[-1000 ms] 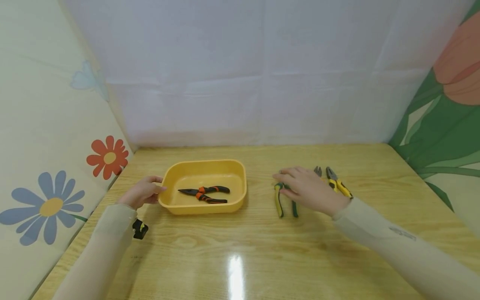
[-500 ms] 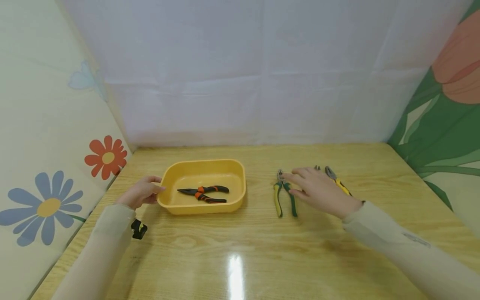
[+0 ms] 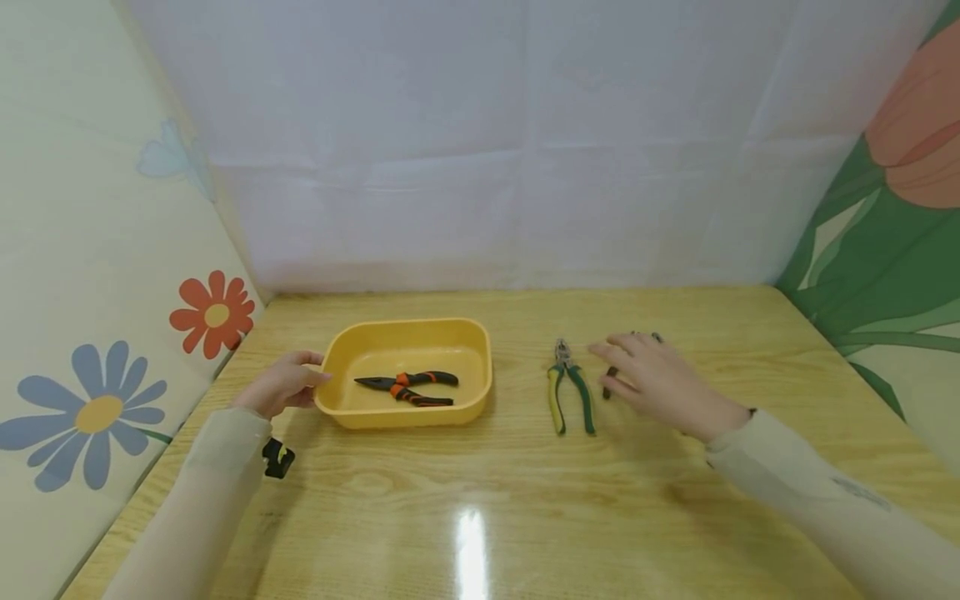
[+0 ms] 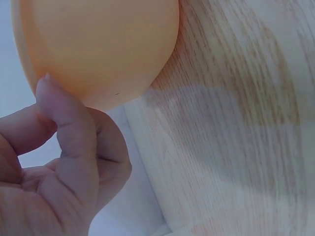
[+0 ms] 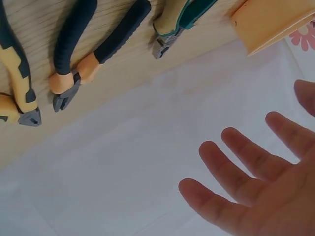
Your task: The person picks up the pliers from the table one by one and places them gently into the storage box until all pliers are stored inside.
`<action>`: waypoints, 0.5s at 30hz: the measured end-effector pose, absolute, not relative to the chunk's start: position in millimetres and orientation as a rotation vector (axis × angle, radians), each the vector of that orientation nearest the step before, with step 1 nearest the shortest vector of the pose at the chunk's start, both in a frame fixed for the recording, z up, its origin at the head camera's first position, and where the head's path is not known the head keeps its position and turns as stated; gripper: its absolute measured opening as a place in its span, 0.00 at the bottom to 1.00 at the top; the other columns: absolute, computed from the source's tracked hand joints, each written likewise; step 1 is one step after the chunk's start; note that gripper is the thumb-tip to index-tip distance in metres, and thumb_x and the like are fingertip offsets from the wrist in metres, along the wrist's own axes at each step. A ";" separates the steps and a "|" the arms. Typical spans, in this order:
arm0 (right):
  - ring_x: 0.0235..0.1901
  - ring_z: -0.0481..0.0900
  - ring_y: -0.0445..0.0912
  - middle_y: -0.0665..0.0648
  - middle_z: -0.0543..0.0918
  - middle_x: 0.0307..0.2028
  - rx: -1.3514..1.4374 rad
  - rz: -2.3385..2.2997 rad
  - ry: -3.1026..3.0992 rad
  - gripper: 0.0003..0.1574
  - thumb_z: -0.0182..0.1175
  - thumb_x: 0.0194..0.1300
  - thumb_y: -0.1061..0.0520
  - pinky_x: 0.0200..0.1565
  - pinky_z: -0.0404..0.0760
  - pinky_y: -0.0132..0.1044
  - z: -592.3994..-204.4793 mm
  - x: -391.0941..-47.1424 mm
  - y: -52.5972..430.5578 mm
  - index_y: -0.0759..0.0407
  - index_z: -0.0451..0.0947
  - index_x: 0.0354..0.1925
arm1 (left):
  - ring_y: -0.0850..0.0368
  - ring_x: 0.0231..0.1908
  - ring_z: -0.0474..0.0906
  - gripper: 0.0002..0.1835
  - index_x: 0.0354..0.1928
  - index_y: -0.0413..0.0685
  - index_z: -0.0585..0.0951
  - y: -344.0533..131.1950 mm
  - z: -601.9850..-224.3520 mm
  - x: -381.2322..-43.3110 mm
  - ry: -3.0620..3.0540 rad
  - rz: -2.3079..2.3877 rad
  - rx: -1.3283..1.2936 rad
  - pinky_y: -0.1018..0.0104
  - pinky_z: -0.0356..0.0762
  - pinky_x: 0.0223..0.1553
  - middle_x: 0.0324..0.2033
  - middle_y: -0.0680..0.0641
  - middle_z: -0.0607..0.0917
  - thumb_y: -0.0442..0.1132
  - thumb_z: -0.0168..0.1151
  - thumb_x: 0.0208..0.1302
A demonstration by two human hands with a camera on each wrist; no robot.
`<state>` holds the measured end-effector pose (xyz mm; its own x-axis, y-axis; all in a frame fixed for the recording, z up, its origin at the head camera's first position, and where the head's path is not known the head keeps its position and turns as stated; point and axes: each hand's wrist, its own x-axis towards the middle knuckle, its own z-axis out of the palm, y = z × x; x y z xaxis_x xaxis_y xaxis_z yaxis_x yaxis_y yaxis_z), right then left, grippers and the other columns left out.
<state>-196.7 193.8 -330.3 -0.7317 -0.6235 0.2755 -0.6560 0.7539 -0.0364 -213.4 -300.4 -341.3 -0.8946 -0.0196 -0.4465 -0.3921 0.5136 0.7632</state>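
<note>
My left hand (image 3: 283, 385) pinches the left end of a yellow plastic tray (image 3: 480, 400) between thumb and fingers; the left wrist view shows the thumb at the tray's rim (image 4: 27, 64). Inside lie long-nose pliers (image 3: 405, 387) with black and orange handles. My right hand (image 3: 667, 385) hovers with spread fingers and holds nothing. Just left of it, green-and-yellow-handled pliers (image 3: 564, 387) lie on the table, handles parted. Beneath the hand, mostly hidden in the head view, are dark-and-orange-handled pliers (image 5: 74, 78) and yellow-and-black-handled pliers (image 5: 22, 78), both plain in the right wrist view.
The wood-grain table (image 3: 420, 508) ends at a white cloth backdrop (image 3: 480, 167). Flower-printed panels (image 3: 97, 250) flank it on both sides. A black-and-yellow object (image 3: 278, 458) shows beside my left sleeve.
My right hand has moved right, off the green-and-yellow-handled pliers, which now show fully, and over the other pliers. The left hand stays at the tray.
</note>
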 end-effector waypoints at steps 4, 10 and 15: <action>0.53 0.77 0.67 0.74 0.77 0.55 0.967 0.217 -2.722 0.29 0.65 0.68 0.58 0.55 0.74 0.65 -332.2 -195.5 200.1 0.65 0.74 0.64 | 0.60 0.29 0.76 0.27 0.68 0.25 0.57 -300.1 -340.8 -212.8 2.382 1.329 -0.343 0.71 0.81 0.33 0.45 0.39 0.75 0.35 0.52 0.76; 0.54 0.75 0.71 0.77 0.74 0.58 0.885 0.214 -2.760 0.30 0.65 0.68 0.56 0.54 0.74 0.67 -334.3 -191.7 209.2 0.67 0.73 0.65 | 0.60 0.29 0.77 0.27 0.68 0.26 0.58 -300.5 -342.8 -214.5 2.385 1.326 -0.342 0.71 0.81 0.34 0.45 0.39 0.75 0.35 0.53 0.76; 0.56 0.73 0.73 0.79 0.73 0.59 0.810 0.201 -2.766 0.33 0.66 0.67 0.56 0.55 0.72 0.69 -339.1 -189.7 215.3 0.69 0.72 0.65 | 0.61 0.29 0.77 0.27 0.68 0.26 0.58 -301.7 -344.5 -215.4 2.384 1.326 -0.348 0.71 0.81 0.33 0.45 0.39 0.75 0.35 0.52 0.76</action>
